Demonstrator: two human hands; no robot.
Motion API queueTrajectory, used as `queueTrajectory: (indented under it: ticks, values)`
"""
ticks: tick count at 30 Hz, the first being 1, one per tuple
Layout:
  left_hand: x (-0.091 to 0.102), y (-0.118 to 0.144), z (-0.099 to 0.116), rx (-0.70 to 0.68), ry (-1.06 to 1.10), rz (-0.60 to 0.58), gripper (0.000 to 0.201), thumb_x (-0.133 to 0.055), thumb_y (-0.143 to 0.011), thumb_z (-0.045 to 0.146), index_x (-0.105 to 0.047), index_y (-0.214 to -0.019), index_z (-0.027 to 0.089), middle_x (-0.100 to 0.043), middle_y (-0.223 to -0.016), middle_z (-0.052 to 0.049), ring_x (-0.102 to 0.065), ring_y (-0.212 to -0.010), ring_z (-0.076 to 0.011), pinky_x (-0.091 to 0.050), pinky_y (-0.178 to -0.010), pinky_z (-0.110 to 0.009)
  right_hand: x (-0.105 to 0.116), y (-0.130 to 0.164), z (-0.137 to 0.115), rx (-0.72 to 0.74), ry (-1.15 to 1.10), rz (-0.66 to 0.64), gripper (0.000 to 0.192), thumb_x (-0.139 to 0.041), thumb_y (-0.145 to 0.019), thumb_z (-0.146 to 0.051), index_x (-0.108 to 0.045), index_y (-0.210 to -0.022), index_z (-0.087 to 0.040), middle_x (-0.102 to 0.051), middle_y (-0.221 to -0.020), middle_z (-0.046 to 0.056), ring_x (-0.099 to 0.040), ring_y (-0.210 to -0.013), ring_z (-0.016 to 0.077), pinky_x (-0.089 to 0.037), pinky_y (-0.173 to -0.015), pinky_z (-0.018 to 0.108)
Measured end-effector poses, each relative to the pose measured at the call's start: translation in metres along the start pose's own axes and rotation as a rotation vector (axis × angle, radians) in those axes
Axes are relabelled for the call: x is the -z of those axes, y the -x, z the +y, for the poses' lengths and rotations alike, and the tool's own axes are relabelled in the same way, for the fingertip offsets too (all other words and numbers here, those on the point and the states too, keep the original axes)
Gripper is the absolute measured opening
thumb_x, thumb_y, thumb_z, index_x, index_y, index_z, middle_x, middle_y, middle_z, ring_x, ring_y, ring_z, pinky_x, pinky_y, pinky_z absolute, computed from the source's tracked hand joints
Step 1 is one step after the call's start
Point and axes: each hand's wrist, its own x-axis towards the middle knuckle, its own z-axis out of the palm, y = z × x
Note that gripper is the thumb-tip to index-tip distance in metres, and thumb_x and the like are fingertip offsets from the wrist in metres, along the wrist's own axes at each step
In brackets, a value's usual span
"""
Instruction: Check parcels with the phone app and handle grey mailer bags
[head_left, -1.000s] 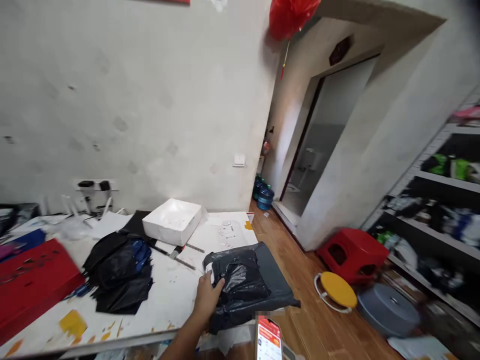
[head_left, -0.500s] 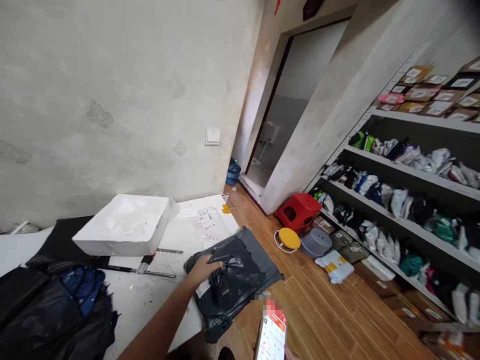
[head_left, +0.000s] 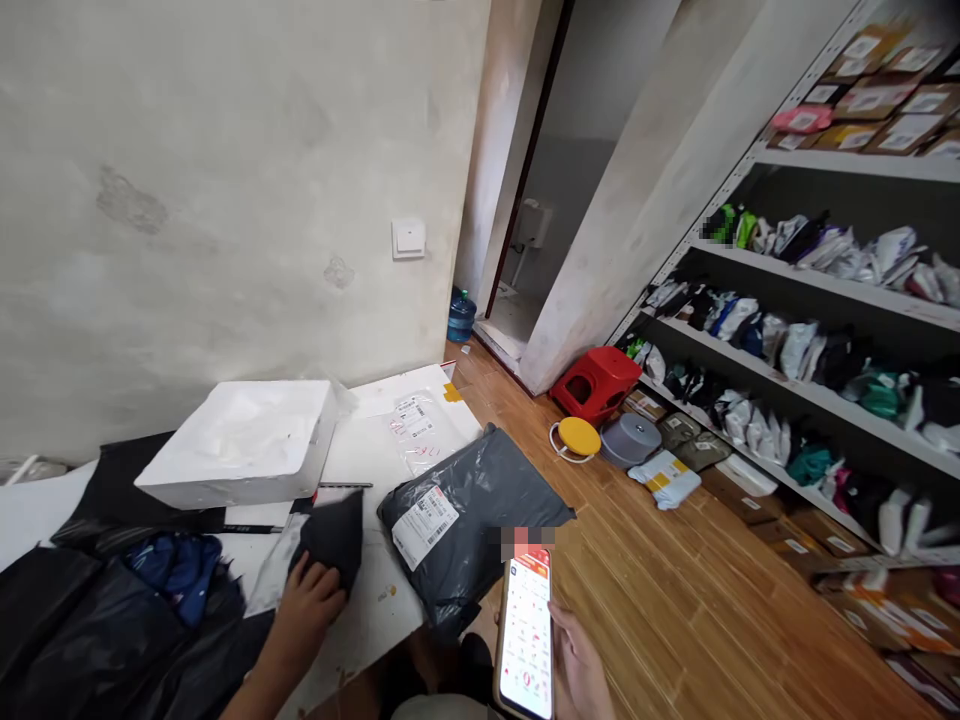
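White-topped, the bench bears a flat, glossy, creased grey plastic parcel between the left hand, clamped on a smaller matte black packet, and the right hand, wrapped around a slim phone.

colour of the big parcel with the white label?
Dark grey parcel, slightly shiny; the head view, the only one, shows it.

parcel: glossy plastic | packet: matt | label: paper | phone screen: glossy | wall: rough
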Motion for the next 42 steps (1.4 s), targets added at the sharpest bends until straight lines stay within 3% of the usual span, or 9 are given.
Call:
queueTrajectory:
  ticks: [3, 6, 9, 11, 16, 23, 31, 37, 42]
  values:
    - [-0.037, 0.033, 0.020, 0.004, 0.015, -0.112, 0.029, -0.046, -0.067, -0.004, -0.057, -0.058, 0.021, -0.064, -0.072, 0.001, -0.060, -0.070, -0.0176, -0.047, -0.088, -0.042, -0.004, -0.002, 0.007, -0.074, -0.035, -0.015, 0.038, -0.080, -0.054, -0.051, -0.072, -0.073, -0.019, -0.074, -0.071, 0.009, -0.068, -0.067, 0.0285, -0.054, -0.073, 0.043]
    - [-0.041, 0.037, 0.041, 0.114, 0.083, -0.175, 0.024, -0.052, -0.063, 0.002, -0.062, -0.071, 0.022, -0.065, -0.079, -0.001, -0.062, -0.077, -0.0201, -0.049, -0.088, -0.045, -0.006, -0.002, 0.013, -0.071, -0.045, -0.023, 0.035, -0.078, -0.055, -0.049, -0.071, -0.072, -0.019, -0.073, -0.069, 0.009, -0.066, -0.064, 0.0279, -0.054, -0.073, 0.044]
    - [-0.030, 0.011, 0.042, 0.292, 0.178, -0.183, 0.007, -0.057, -0.075, 0.020, -0.061, -0.081, 0.022, -0.062, -0.083, -0.003, -0.059, -0.079, -0.0222, -0.050, -0.076, -0.042, -0.007, -0.001, 0.019, -0.081, -0.068, -0.026, 0.033, -0.077, -0.057, -0.048, -0.070, -0.071, -0.019, -0.073, -0.070, 0.009, -0.067, -0.068, 0.0291, -0.053, -0.075, 0.045]
    - [-0.029, -0.017, 0.030, 0.402, 0.231, -0.148, 0.018, -0.046, -0.090, 0.029, -0.062, -0.091, 0.019, -0.061, -0.094, -0.007, -0.057, -0.089, -0.0220, -0.049, -0.079, -0.039, -0.007, 0.001, 0.023, -0.093, -0.107, -0.023, 0.032, -0.078, -0.056, -0.048, -0.068, -0.069, -0.020, -0.072, -0.069, 0.008, -0.067, -0.073, 0.0303, -0.053, -0.076, 0.045]
    - [-0.065, -0.091, -0.007, 0.536, 0.367, -0.209, 0.042, -0.038, -0.096, 0.033, -0.047, -0.130, 0.011, -0.050, -0.131, -0.014, -0.043, -0.125, -0.0233, -0.037, -0.106, -0.042, -0.005, 0.006, 0.033, -0.109, -0.172, -0.032, 0.031, -0.079, -0.057, -0.046, -0.067, -0.068, -0.020, -0.071, -0.068, 0.007, -0.068, -0.080, 0.0321, -0.053, -0.079, 0.047]
    - [-0.086, -0.108, 0.019, 0.654, 0.345, -0.462, 0.037, -0.049, -0.093, 0.030, -0.051, -0.123, 0.010, -0.056, -0.106, -0.012, -0.055, -0.099, -0.0240, -0.046, -0.090, -0.044, 0.004, 0.017, 0.033, -0.058, -0.252, -0.058, 0.031, -0.082, -0.059, -0.035, -0.070, -0.085, -0.022, -0.075, -0.084, 0.007, -0.067, -0.095, 0.0323, -0.052, -0.085, 0.046]
    - [-0.072, -0.083, 0.058, 0.736, 0.294, -0.261, 0.046, -0.037, -0.095, 0.034, -0.050, -0.125, 0.002, -0.052, -0.109, -0.021, -0.048, -0.105, -0.0339, -0.043, -0.092, -0.050, 0.011, 0.022, 0.030, -0.017, -0.282, 0.011, 0.042, -0.084, -0.059, -0.031, -0.067, -0.097, -0.025, -0.074, -0.102, 0.008, -0.064, -0.104, 0.0316, -0.050, -0.088, 0.046]
    - [-0.042, -0.061, 0.068, 0.696, 0.366, 0.078, 0.043, -0.033, -0.097, 0.042, -0.051, -0.120, 0.011, -0.053, -0.117, -0.015, -0.046, -0.113, -0.0279, -0.038, -0.101, -0.046, 0.003, 0.021, 0.025, 0.023, -0.200, 0.027, 0.059, -0.083, -0.059, -0.027, -0.061, -0.114, -0.027, -0.073, -0.106, 0.005, -0.065, -0.102, 0.0297, -0.050, -0.088, 0.044]
    - [-0.025, -0.029, 0.080, 0.758, 0.448, 0.107, 0.034, -0.039, -0.095, 0.041, -0.052, -0.117, 0.019, -0.053, -0.115, -0.011, -0.049, -0.109, -0.0254, -0.043, -0.095, -0.046, -0.006, 0.015, 0.024, 0.046, -0.220, 0.048, 0.068, -0.083, -0.058, -0.033, -0.057, -0.120, -0.024, -0.073, -0.106, 0.007, -0.066, -0.101, 0.0308, -0.051, -0.086, 0.045]
